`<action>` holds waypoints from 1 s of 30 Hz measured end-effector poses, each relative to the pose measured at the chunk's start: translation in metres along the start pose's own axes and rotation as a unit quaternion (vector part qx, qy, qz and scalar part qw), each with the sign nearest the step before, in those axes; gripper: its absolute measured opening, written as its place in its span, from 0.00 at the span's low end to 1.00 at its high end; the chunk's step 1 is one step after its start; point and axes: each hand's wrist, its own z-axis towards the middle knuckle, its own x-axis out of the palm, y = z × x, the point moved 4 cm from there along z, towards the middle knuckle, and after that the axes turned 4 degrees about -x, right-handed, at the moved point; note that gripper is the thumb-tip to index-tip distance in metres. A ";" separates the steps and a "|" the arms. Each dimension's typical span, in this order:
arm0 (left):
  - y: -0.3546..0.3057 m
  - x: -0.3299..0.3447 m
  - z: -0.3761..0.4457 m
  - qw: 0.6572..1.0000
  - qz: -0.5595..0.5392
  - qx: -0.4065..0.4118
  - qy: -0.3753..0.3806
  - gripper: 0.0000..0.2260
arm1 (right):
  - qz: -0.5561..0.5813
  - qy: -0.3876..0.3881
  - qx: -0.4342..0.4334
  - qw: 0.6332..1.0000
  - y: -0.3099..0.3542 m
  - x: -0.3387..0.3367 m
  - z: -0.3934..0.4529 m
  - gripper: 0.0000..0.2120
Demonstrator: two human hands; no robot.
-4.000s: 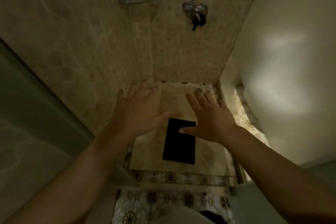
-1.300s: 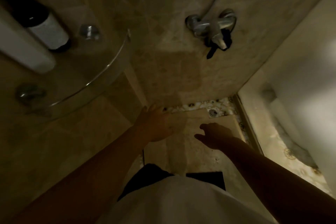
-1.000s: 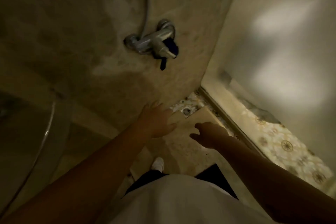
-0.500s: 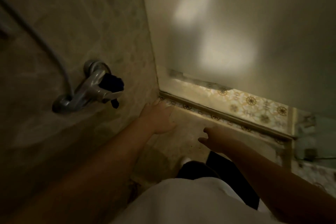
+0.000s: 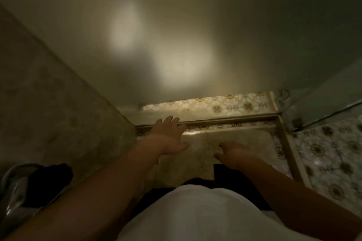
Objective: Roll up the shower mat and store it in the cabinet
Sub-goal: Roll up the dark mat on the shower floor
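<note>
The light is dim. A pale beige mat (image 5: 235,143) lies flat on the shower floor in front of me. My left hand (image 5: 168,137) hovers over its far left corner, fingers spread and holding nothing. My right hand (image 5: 233,152) is lower and to the right, over the mat's middle, with its fingers loosely bent and empty. A dark rectangular patch (image 5: 222,171) shows on the mat under my right wrist, partly hidden by my white shirt and dark trousers. No cabinet is in view.
A frosted panel (image 5: 176,45) fills the view ahead, above a metal threshold (image 5: 235,120). A tiled wall (image 5: 49,113) runs along the left, with the tap and a black cloth (image 5: 47,184) at lower left. Patterned floor tiles (image 5: 333,152) lie beyond the right rail.
The view has swung right, from the tap wall to the frosted panel, and the tap has slid to the lower left. Both hands have stayed out in front, low over the mat, still empty.
</note>
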 end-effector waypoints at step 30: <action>-0.230 -0.036 0.155 0.716 0.343 0.604 0.071 0.38 | 0.423 -0.209 0.471 0.745 -0.031 0.110 -0.084 0.29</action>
